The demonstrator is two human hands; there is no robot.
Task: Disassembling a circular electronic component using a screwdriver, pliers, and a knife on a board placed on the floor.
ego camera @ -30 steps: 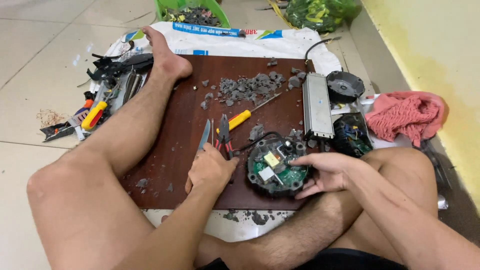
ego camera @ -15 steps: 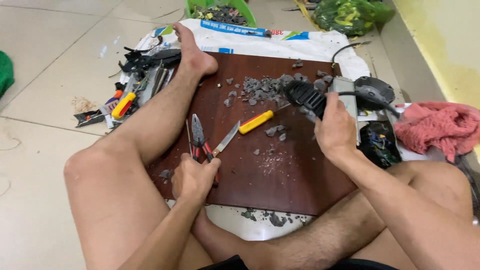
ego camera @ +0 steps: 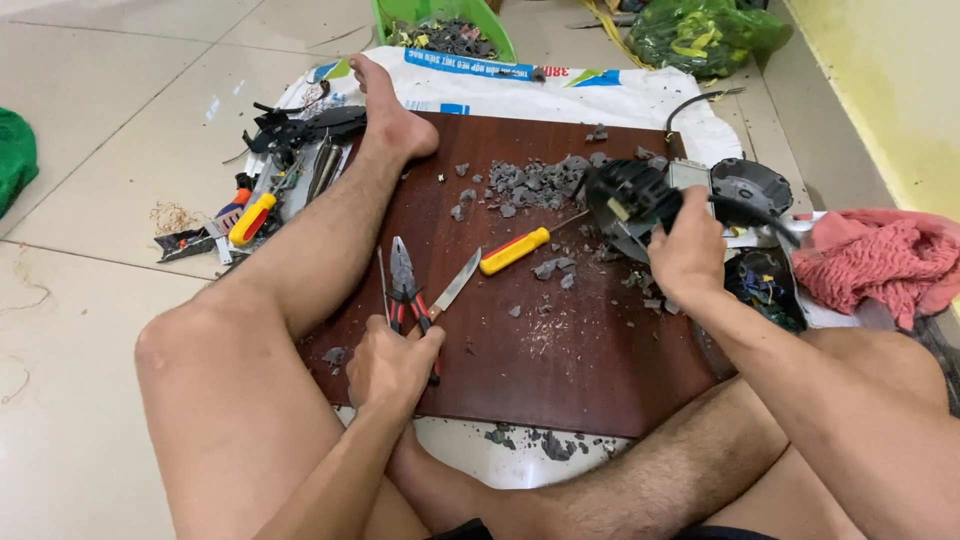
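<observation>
Grey rubble (ego camera: 530, 185), yellow-handled screwdriver (ego camera: 515, 251) mid-board (ego camera: 560, 370); left hand (ego camera: 390, 365) closed on pliers (ego camera: 405, 290); right hand (ego camera: 685, 255) gripping black housing (ego camera: 630, 195) at far edge

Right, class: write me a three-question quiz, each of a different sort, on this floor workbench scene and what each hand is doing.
1. True or false: the left hand rests at the red-handled pliers on the brown board.
2. Which hand grips the black round housing? A left, B right, C neither.
3. Fill in: the screwdriver lying on the board has a ____ handle.

Key: 1 true. 2 B, the right hand. 3 yellow.
</observation>
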